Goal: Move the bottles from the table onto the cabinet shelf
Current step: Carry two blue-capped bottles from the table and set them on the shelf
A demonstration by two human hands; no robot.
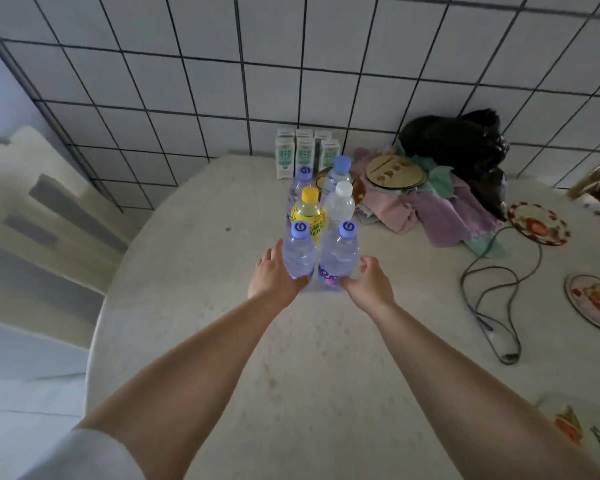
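A person's left hand (pixel 274 271) curls around the near-left blue-capped bottle (pixel 298 254) while the right hand (pixel 368 282) cups the near-right blue-capped bottle (pixel 338 258), its thumb at the base and fingers on the far side; both bottles stand upright and side by side on the pale round bench (pixel 222 306). Behind them stand a yellow-capped bottle (pixel 308 211), a white-capped bottle (pixel 340 202) and two more blue-capped ones (partly hidden). Small cartons (pixel 303 155) line the tiled wall (pixel 222 81), with crumpled cloths (pixel 440 213), a cable (pixel 492 289) and patterned plates (pixel 537 225) to the right
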